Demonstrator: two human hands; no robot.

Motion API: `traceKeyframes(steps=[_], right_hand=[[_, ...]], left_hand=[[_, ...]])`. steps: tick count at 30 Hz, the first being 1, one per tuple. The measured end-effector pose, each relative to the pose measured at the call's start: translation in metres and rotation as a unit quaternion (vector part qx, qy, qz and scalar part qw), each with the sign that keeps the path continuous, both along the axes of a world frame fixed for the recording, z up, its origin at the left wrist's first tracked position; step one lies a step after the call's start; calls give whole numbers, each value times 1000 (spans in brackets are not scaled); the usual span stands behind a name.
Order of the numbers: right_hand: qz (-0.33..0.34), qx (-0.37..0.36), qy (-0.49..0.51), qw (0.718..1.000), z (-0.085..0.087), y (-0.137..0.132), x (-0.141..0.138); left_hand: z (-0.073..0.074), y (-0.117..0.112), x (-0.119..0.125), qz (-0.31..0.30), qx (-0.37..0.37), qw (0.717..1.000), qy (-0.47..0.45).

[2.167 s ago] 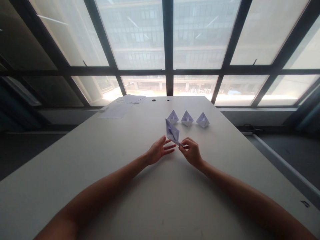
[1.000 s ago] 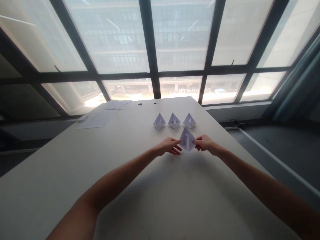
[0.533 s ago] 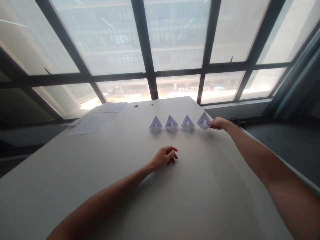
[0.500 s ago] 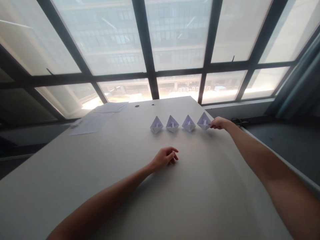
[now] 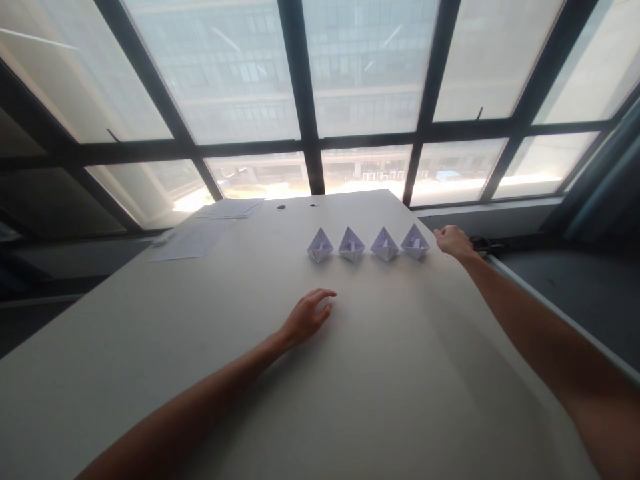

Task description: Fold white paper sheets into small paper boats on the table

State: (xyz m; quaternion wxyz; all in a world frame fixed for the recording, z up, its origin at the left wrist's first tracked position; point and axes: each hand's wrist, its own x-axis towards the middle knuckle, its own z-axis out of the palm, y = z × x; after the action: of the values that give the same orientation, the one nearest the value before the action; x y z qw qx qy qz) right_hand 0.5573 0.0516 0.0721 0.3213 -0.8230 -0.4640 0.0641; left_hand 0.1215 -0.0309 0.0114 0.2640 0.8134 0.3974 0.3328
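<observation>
Several folded white paper boats stand in a row across the table, each with a pointed peak. The rightmost paper boat (image 5: 415,244) is nearest to my right hand (image 5: 453,241), which is just to its right and apart from it. My right fingers are curled closed with nothing seen in them. My left hand (image 5: 306,317) rests on the tabletop in front of the row, thumb and fingers apart and holding nothing. It lies below the leftmost paper boat (image 5: 320,247). Between the end boats stand another paper boat (image 5: 351,246) and one more paper boat (image 5: 385,246).
Sheets of white paper (image 5: 193,241) lie at the table's far left. A dark round spot (image 5: 281,207) marks the white table (image 5: 380,373) near its back edge. Large framed windows (image 5: 367,67) rise behind it, and a curtain (image 5: 595,180) hangs at the right.
My right hand has let go of the rightmost paper boat and moved off to the right. My left hand has drawn back slightly to the left, its fingers more spread. The view has shifted slightly.
</observation>
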Motion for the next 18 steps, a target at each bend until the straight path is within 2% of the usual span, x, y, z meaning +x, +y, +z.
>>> traceKeyframes(steps=[2,3,5,7,9,12,15,18], right_hand=[[-23,67,-51,996,-1,-22,-22],[6,103,-57,993,-4,-34,-38],[126,152,-60,978,-16,-61,-79],[255,167,-73,950,-34,-86,-124],[348,136,-91,923,-52,-106,-164],[418,60,-123,898,-72,-119,-205],[444,-14,-144,884,-80,-121,-222],[440,-31,-142,886,-76,-124,-224]], left_hand=[[-4,0,-5,13,18,1000,16],[-6,0,-6,20,23,999,23],[-10,-3,-7,36,24,999,34],[-15,-8,-8,54,17,997,44],[-20,-14,-9,72,7,996,61],[-26,-21,-11,79,-4,992,95],[-27,-26,-11,72,6,985,155],[-24,-29,-10,81,23,966,246]])
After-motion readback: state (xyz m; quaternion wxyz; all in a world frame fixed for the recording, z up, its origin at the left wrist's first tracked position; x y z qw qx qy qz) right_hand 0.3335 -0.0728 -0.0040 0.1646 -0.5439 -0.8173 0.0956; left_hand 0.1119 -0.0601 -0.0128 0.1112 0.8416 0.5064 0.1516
